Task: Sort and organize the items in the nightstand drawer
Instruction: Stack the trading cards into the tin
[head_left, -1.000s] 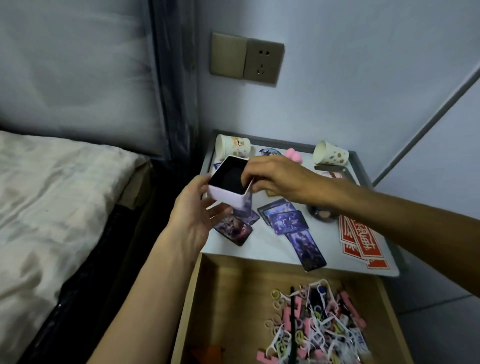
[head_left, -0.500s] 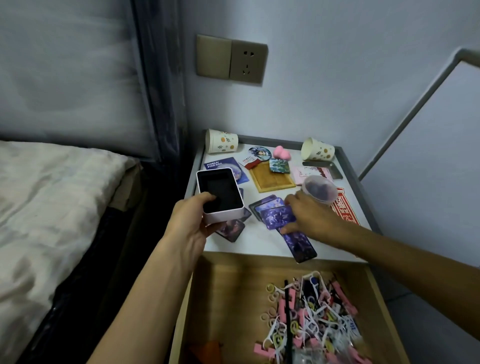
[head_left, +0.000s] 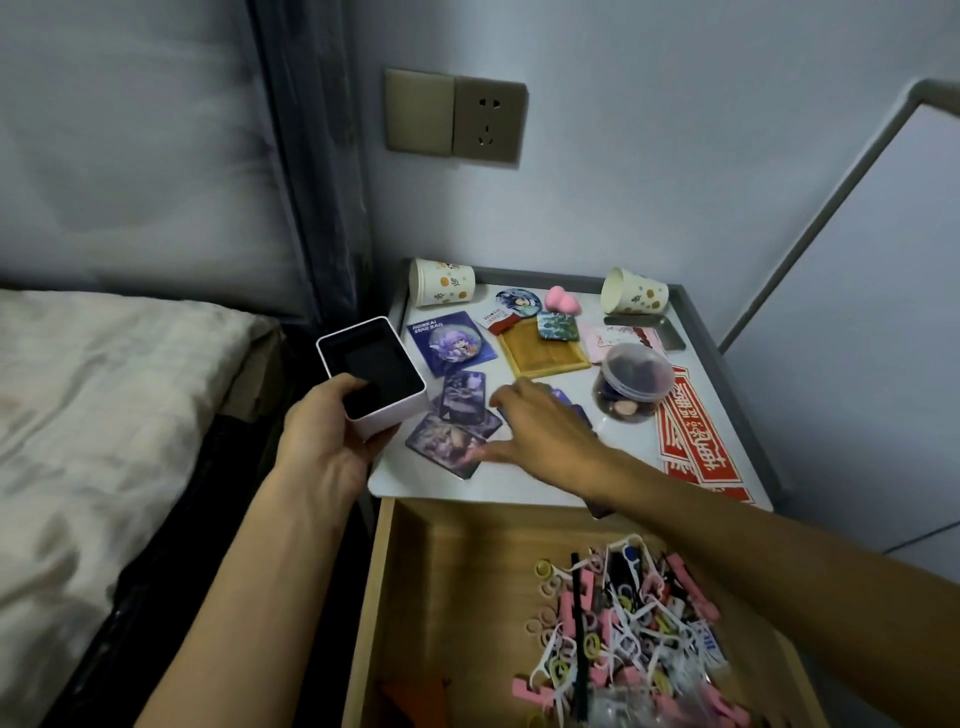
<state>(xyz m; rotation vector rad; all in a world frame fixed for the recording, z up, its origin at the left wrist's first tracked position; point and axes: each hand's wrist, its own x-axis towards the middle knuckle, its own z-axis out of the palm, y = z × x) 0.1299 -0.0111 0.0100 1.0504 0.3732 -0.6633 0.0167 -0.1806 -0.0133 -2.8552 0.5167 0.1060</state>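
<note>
The white box (head_left: 371, 371) is open-topped with a dark lining. My left hand (head_left: 324, 436) holds it, fingers curled round its near end, just off the left front corner of the nightstand top (head_left: 519, 486), above the gap beside the bed. My right hand (head_left: 540, 431) lies spread over the picture cards (head_left: 462, 397), fingers straight and thumb reaching onto the nearest card. From here I cannot tell whether any card has lifted, so I read it as pressing, not gripping. The open drawer (head_left: 415, 561) sits below, with a tangled pile of picks and hair ties (head_left: 623, 623) at its right side. I judge that the cards are meant to go into the box, and that is where it could go wrong. They look glossy and lie flat, so they may skid rather than lift and slide off the front edge into that tangle. One dark card (head_left: 597, 508) already pokes out under my forearm at the edge. The lidded tub (head_left: 631, 382) stands close enough that a hasty sweep could knock it. The box hangs over nothing, so a slack grip would drop it beside the bed.
</note>
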